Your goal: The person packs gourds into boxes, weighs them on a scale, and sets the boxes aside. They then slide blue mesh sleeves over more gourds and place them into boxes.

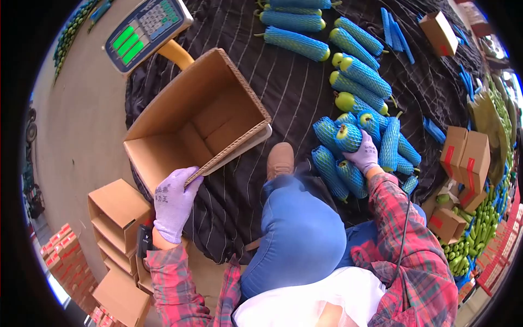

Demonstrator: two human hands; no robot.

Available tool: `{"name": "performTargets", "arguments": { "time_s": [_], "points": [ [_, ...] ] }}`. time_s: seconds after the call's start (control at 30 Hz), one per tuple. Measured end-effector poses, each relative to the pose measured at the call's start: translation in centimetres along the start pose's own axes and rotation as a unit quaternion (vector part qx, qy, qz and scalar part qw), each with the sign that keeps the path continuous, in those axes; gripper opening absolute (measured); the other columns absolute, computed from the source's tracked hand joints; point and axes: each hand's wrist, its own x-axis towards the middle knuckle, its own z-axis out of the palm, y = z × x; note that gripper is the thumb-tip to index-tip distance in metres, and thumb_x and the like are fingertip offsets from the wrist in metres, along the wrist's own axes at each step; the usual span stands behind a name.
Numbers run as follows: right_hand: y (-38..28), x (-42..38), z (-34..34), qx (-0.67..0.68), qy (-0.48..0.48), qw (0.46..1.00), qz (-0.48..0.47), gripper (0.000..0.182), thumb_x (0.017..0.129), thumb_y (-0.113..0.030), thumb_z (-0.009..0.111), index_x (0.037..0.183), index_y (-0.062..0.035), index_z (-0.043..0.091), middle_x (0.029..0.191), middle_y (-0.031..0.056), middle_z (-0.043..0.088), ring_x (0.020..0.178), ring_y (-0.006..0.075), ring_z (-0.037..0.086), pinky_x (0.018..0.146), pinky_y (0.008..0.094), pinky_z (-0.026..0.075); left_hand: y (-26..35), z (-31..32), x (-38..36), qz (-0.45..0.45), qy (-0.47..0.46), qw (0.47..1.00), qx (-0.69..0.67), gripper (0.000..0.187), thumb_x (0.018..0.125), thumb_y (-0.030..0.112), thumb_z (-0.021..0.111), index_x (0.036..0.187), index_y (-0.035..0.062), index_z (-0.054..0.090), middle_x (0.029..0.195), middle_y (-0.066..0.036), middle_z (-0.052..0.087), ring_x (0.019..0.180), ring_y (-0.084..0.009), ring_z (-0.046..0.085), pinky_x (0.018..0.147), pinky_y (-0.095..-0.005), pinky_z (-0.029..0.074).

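Observation:
An open, empty cardboard box sits tilted on the scale, whose display stands behind it. My left hand, in a light purple glove, is closed on the box's near rim. At the right, my gloved right hand has its fingers round the side of a green gourd in blue foam netting. That gourd lies on top of a pile of similar netted gourds, with its end facing up. Another netted gourd lies just right of my right hand.
More netted gourds lie in rows on the black cloth farther back. Empty boxes are stacked at the lower left. Boxes with red tape and loose green vegetables are at the right. My shoe is between box and pile.

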Motion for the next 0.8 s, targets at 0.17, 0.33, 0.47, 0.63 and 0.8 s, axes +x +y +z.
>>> {"name": "performTargets", "arguments": {
  "time_s": [0.17,0.33,0.47,0.63,0.8],
  "points": [
    [-0.6,0.3,-3.8,0.214,0.123,0.969,-0.004,0.096,0.058,-0.033,0.092,0.136,-0.0019,0.044,0.121,0.0133,0.061,0.113,0.0250,0.060,0.101,0.0356,0.046,-0.6,0.7,-0.3,-0.014,-0.010,1.000,0.015,0.026,0.084,0.025,0.072,0.102,0.0064,0.072,0.099,-0.014,0.070,0.093,-0.0328,0.067,0.083,-0.0401,0.052],
    [-11.0,1.8,-17.2,0.583,0.087,0.788,-0.178,0.055,0.087,-0.020,0.073,0.135,-0.0057,0.049,0.119,0.0081,0.063,0.111,0.0226,0.061,0.100,0.0419,0.048,-0.5,1.3,-1.2,-0.025,0.020,0.998,0.054,0.023,0.085,0.030,0.069,0.097,0.0108,0.072,0.093,-0.010,0.069,0.090,-0.0306,0.067,0.080,-0.0411,0.052],
    [-26.4,-0.2,-23.8,0.703,0.025,0.637,-0.315,0.053,0.093,-0.028,0.065,0.137,-0.0042,0.048,0.128,0.0096,0.059,0.120,0.0261,0.058,0.105,0.0482,0.045,-0.8,1.5,-0.9,-0.014,0.031,0.999,0.041,0.021,0.085,0.032,0.069,0.095,0.0131,0.071,0.091,-0.009,0.069,0.088,-0.0297,0.067,0.077,-0.0415,0.052],
    [-41.4,-3.8,-20.4,0.511,-0.131,0.712,-0.464,0.071,0.075,-0.014,0.082,0.135,-0.0018,0.047,0.124,0.0087,0.061,0.110,0.0199,0.061,0.098,0.0379,0.049,-1.7,2.7,-1.2,0.016,0.083,0.995,0.061,0.022,0.085,0.036,0.069,0.091,0.0142,0.069,0.087,-0.007,0.069,0.084,-0.0277,0.068,0.073,-0.0413,0.053],
    [-44.8,-0.3,-8.0,0.200,-0.187,0.758,-0.592,0.089,0.058,-0.024,0.090,0.134,-0.0061,0.048,0.124,0.0148,0.062,0.115,0.0290,0.062,0.102,0.0377,0.048,-1.8,3.2,-1.5,0.009,0.075,0.995,0.058,0.022,0.088,0.034,0.066,0.085,0.0128,0.066,0.084,-0.008,0.068,0.081,-0.0289,0.068,0.070,-0.0426,0.052]
  ]
}}
